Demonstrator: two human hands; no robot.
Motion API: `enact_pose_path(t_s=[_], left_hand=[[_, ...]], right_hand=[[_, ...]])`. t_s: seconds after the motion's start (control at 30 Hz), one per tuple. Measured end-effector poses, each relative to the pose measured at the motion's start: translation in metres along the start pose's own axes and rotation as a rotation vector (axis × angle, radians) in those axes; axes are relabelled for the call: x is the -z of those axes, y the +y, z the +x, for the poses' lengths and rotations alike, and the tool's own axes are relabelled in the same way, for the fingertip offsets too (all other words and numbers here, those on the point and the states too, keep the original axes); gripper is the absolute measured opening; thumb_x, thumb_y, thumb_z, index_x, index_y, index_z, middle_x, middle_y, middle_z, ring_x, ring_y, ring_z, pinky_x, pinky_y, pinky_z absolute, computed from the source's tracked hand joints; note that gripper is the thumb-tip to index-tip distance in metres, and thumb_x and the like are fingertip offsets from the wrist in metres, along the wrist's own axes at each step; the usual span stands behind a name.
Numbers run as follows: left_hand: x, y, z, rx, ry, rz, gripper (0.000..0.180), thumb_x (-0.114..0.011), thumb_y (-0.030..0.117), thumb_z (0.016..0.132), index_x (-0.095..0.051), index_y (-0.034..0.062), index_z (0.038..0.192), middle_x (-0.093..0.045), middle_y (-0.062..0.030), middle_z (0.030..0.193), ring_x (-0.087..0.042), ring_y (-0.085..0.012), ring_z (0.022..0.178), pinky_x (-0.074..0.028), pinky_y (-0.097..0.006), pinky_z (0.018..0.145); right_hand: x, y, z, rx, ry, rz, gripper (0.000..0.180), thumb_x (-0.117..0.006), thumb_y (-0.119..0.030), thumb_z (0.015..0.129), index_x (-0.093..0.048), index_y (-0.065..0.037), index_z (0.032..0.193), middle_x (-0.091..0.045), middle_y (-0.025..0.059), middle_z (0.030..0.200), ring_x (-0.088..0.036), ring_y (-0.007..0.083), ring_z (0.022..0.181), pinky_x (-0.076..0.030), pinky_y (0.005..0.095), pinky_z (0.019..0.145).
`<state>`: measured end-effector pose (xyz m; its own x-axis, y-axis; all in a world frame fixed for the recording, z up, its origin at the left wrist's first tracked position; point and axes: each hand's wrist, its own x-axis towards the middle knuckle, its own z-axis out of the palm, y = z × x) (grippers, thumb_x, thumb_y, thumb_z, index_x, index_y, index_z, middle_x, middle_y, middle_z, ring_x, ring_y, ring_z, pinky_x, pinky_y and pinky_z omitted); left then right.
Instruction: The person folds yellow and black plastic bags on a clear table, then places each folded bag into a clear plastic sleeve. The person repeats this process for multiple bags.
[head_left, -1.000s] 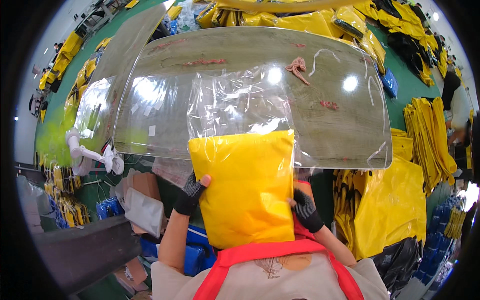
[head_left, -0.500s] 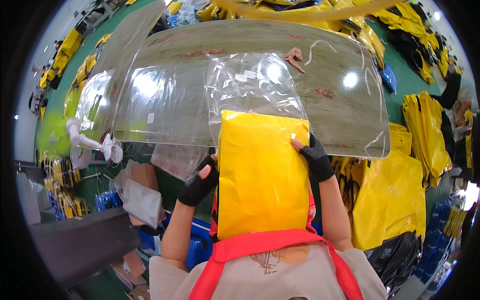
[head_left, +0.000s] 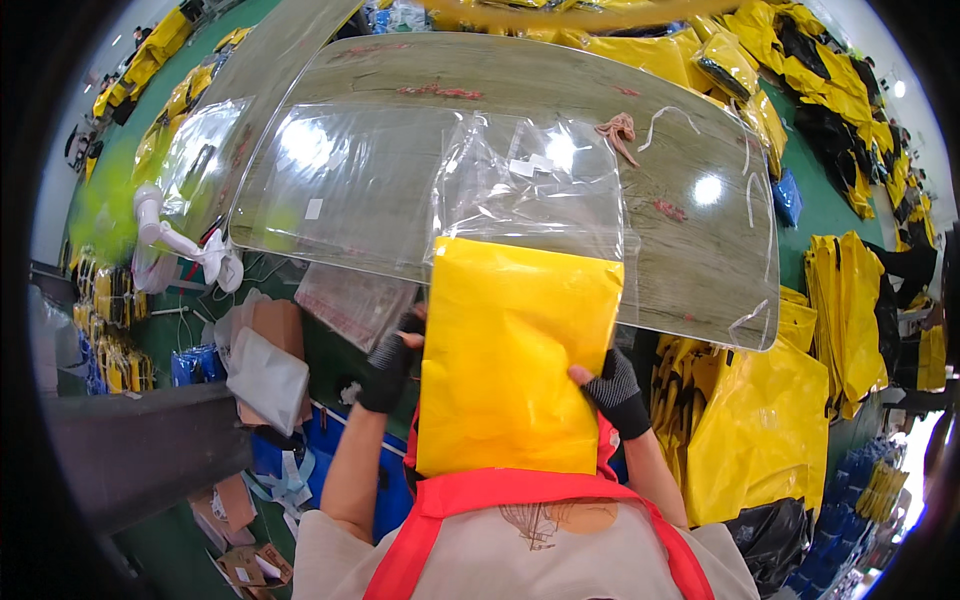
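A folded yellow plastic sheet stands tilted in front of my chest. My right hand, in a black fingerless glove, grips its right edge, thumb on the front and fingers behind. At its left edge, my left hand, gloved alike, is curled against the sheet; its fingertips are partly hidden behind it, and its thumb stays off the front. A clear plastic bag lies on the table just beyond, meeting the sheet's upper edge. Whether the sheet's top is inside the bag, I cannot tell.
Clear film covers the wood-patterned table. More clear bags lie left on it, and a pinkish crumpled piece lies farther back. Yellow sheets hang at my right. A white jointed arm stands by the table's left corner.
The yellow sheet has come a little nearer to me and left. My right hand has slid lower along its right edge, and my left hand has shifted slightly left.
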<state>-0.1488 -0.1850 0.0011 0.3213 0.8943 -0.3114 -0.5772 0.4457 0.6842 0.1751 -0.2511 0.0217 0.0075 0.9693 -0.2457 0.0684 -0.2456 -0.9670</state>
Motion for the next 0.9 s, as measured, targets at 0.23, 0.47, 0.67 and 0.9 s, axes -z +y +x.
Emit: enact_pose_path(t_s=[0.23, 0.47, 0.67, 0.9], left_hand=[[-0.059, 0.018, 0.019, 0.028, -0.039, 0.464, 0.054, -0.068, 0.030, 0.084, -0.050, 0.0032, 0.128, -0.060, -0.0078, 0.119, -0.056, -0.0194, 0.107, -0.045, -0.031, 0.092], [-0.019, -0.006, -0.026, 0.121, -0.102, 0.525, 0.070, -0.070, 0.042, 0.081, -0.043, 0.0038, 0.132, -0.055, -0.0086, 0.126, -0.052, -0.0194, 0.114, -0.042, -0.033, 0.096], [-0.005, 0.030, 0.016, -0.128, -0.177, 0.608, 0.072, -0.066, 0.052, 0.081, -0.045, 0.0029, 0.131, -0.053, -0.0095, 0.127, -0.052, -0.0192, 0.113, -0.041, -0.033, 0.097], [-0.049, 0.005, 0.012, 0.113, -0.171, 0.538, 0.071, -0.074, 0.039, 0.079, -0.044, 0.0043, 0.133, -0.055, -0.0069, 0.126, -0.051, -0.0206, 0.116, -0.041, -0.034, 0.098]], right_hand=[[0.029, -0.037, 0.036, 0.118, -0.022, 0.212, 0.048, -0.069, -0.025, 0.084, -0.054, 0.002, 0.121, -0.065, 0.0081, 0.105, -0.061, 0.0158, 0.092, -0.048, 0.0280, 0.083], [0.002, 0.017, -0.019, -0.238, -0.201, 0.132, 0.051, -0.076, -0.027, 0.078, -0.059, 0.000, 0.117, -0.065, 0.0077, 0.108, -0.061, 0.0143, 0.097, -0.047, 0.0279, 0.087], [0.017, -0.008, -0.031, -0.354, -0.462, 0.157, 0.048, -0.075, -0.024, 0.080, -0.058, 0.002, 0.117, -0.064, 0.0076, 0.110, -0.057, 0.0127, 0.104, -0.044, 0.0277, 0.092], [0.028, -0.054, 0.039, 0.003, -0.041, 0.606, 0.051, -0.070, -0.021, 0.082, -0.050, 0.001, 0.124, -0.063, 0.0095, 0.108, -0.060, 0.0172, 0.096, -0.049, 0.0320, 0.087]])
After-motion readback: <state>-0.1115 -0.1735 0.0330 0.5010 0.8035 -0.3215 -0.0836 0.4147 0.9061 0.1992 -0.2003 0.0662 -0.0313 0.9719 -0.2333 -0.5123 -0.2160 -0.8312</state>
